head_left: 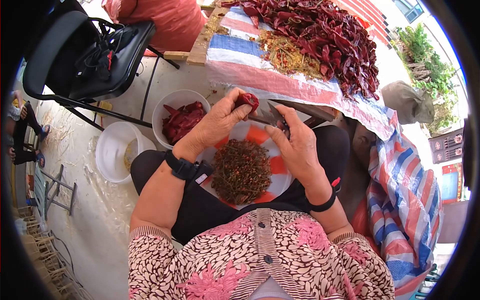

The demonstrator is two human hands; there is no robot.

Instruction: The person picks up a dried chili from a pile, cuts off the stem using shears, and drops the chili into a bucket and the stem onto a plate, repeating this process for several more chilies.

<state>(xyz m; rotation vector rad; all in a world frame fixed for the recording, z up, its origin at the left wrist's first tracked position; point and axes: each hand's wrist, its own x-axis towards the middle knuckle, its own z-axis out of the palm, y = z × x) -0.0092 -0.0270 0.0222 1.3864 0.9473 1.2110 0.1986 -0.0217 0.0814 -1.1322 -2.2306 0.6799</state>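
My left hand (231, 111) is closed on a dried red chili pepper (248, 101), pinched at the fingertips. Just to its right, my right hand (299, 140) grips scissors (274, 116), their blades pointing up and left toward the pepper. The handles are mostly hidden by my fingers. Below both hands, a red-and-white basin (280, 172) rests in my lap, holding a heap of chili stems (241, 172). Beside my left forearm stands a white bucket (159, 111) with red chili pieces (184, 122) inside.
A table ahead, covered by a striped tarp (235, 65), bears a large pile of dried chilies (330, 35). Another white bucket (107, 152) stands at left, near a black chair (57, 65) with cables on it. Tarp (405, 200) hangs at right. Another person (25, 125) sits far left.
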